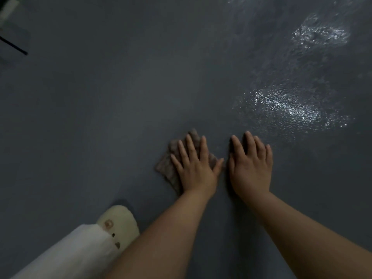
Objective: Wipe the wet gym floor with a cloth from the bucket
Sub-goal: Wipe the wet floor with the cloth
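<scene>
cloth [168, 168] pinned under flat left hand [196, 168], fingers spread; right hand [250, 168] flat on floor [100, 107]. best pushed toward wet patch [287, 107].

Left hand [194, 168] on cloth [168, 168]; right hand [251, 170] beside, seemingly on floor [120, 97].

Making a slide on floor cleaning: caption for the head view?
Left hand presses a cloth flat on the grey floor; right hand rests beside it, near glistening wet patches.
</scene>
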`<state>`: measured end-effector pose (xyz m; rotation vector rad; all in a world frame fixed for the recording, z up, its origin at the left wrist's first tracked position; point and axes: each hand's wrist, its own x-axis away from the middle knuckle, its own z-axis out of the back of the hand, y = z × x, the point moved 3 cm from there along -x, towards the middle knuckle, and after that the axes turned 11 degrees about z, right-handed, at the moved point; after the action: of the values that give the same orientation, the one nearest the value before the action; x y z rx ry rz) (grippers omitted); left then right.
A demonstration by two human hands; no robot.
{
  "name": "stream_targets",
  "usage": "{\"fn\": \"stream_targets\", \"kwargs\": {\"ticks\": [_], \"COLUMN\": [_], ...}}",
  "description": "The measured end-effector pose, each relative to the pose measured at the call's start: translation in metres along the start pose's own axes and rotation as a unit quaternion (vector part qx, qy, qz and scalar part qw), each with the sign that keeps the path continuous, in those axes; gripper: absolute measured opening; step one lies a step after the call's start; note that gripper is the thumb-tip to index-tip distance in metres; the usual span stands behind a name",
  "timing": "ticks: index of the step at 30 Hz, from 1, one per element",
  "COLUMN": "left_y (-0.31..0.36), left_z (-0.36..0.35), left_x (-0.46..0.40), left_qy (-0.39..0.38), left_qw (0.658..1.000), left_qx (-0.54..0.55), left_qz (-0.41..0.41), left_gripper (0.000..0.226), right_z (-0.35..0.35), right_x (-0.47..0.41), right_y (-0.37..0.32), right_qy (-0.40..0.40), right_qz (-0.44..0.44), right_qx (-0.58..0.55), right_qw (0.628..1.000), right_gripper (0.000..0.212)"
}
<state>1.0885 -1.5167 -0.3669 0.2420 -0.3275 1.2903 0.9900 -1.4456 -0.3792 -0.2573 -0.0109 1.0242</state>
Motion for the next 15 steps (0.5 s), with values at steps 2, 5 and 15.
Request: {"fn": "stream_targets", "kwargs": {"ticks": [2, 5, 15], "left_y": [-0.007, -0.021, -0.102], "left_z": [0.008, 0.03, 0.023], "left_x": [-0.032, -0.076, -0.053], "left_qy": [0.011, -0.005, 0.027], "left_qw": [0.999, 1.0, 0.935], "left_qx": [-0.021, 0.016, 0.145], "left_qz": [-0.044, 0.021, 0.324], "left_gripper": [0.076, 0.074, 0.067], "right_z": [0.0, 0.002, 0.01], "right_x": [0.001, 0.001, -0.003], "right_y": [0.001, 0.003, 0.003], "right_qy": [-0.01, -0.021, -0.063], "right_qz": [-0.001, 0.0, -0.002], "right_qx": [-0.004, -0.009, -0.013], "right_qw": [1.0, 1.0, 0.998], "right_gripper": [0.052, 0.052, 0.052]}}
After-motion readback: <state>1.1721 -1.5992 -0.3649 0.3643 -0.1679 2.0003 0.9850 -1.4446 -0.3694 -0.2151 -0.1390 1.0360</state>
